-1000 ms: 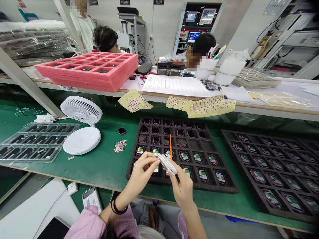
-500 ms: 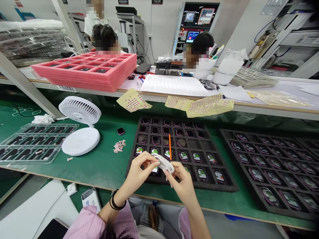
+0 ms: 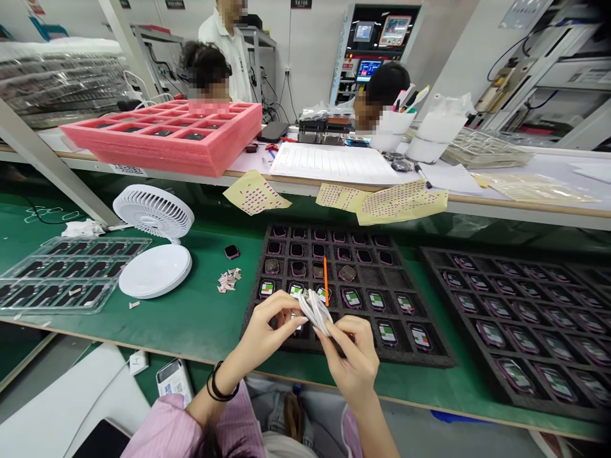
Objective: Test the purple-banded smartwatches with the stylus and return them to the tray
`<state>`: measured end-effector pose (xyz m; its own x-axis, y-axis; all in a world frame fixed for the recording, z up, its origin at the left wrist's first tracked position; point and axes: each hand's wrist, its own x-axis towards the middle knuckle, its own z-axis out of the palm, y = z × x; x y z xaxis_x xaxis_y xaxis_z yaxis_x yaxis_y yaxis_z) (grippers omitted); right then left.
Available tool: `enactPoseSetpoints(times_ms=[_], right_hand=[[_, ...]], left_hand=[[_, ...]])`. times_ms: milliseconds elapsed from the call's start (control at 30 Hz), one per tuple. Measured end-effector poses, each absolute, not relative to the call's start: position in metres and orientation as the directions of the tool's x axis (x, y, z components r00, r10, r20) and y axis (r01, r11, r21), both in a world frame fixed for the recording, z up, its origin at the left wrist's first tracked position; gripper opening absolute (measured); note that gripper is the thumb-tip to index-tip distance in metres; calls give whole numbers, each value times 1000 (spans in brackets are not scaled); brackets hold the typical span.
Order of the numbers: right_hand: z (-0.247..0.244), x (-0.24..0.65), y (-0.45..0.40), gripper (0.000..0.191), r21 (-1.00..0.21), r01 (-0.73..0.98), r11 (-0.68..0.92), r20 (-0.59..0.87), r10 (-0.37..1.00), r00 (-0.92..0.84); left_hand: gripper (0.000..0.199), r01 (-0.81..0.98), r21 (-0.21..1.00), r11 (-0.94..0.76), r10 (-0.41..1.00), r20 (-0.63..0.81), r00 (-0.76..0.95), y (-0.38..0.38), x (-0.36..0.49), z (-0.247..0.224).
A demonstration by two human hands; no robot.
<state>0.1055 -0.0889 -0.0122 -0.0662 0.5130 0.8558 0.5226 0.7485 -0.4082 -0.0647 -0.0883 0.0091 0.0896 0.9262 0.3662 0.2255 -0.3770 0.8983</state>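
Note:
A coiled white cable (image 3: 315, 309) is held up in front of me, over the near rows of a dark foam tray (image 3: 382, 278). My left hand (image 3: 272, 327) has its fingers closed at the cable's left side. On the lower right of the coil, my right hand (image 3: 351, 353) pinches the strands between thumb and fingers. Watch units (image 3: 352, 298) sit in the tray's compartments, several with lit green, white and red screens. An orange stick (image 3: 326, 280) lies across the tray just behind the coil.
Left of the tray are a single watch unit (image 3: 231, 252), small paper pieces (image 3: 229, 280) and a white fan (image 3: 155, 270). A clear plastic tray (image 3: 105, 299) holds black parts at far left. Another foam tray (image 3: 477, 331) lies right. A shelf (image 3: 296, 186) with pink foam (image 3: 210, 152) runs above; co-workers sit behind.
The coil has turned more upright, and its strands have bunched together. My right hand has shifted slightly right and down. A standing person in the background has moved to the right.

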Motion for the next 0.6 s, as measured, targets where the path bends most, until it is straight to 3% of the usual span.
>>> enactPoseSetpoints(times_ms=[100,233,433,600], right_hand=[[-11,107,-90,34,-284,574,768,902,418,-113],[-10,108,-93,40,-217,589,779,912,377,-162],[-3,110,-99,37,-222,576,787,903,389,-183],[1,110,-103,26,-301,525,796,880,444,-168]], left_hand=[[28,59,965,-256,959,245,142,-89,-64,3],[37,-170,982,-87,962,127,243,-91,-64,-8],[29,83,901,-426,895,406,183,-89,-73,0],[31,205,829,-520,850,476,227,-89,-77,8]])
